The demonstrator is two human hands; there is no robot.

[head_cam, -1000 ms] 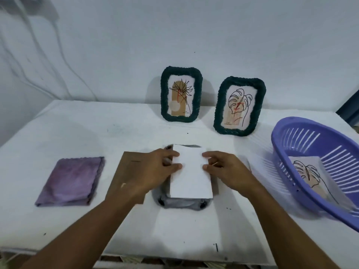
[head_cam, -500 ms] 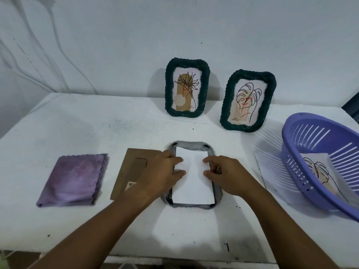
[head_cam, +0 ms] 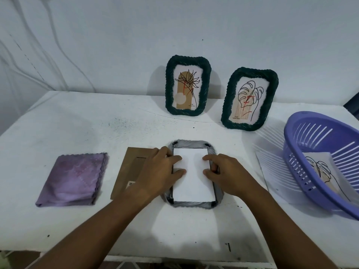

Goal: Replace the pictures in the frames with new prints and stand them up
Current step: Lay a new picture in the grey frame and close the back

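A white table [head_cam: 120,133] fills the frame's lower half. On it: a folded purple cloth [head_cam: 72,179] at left, a brown backing board [head_cam: 128,171], a face-down frame [head_cam: 192,173] at centre, two green frames [head_cam: 188,85] [head_cam: 249,99] standing at the rear, and a purple basket [head_cam: 322,162] at right.

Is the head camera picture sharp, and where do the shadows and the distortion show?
Head view: mostly sharp; soft shadow under the forearms on the white table; striped light through the purple slotted plastic basket; wide-angle bending tilts the right dark green woven frame.
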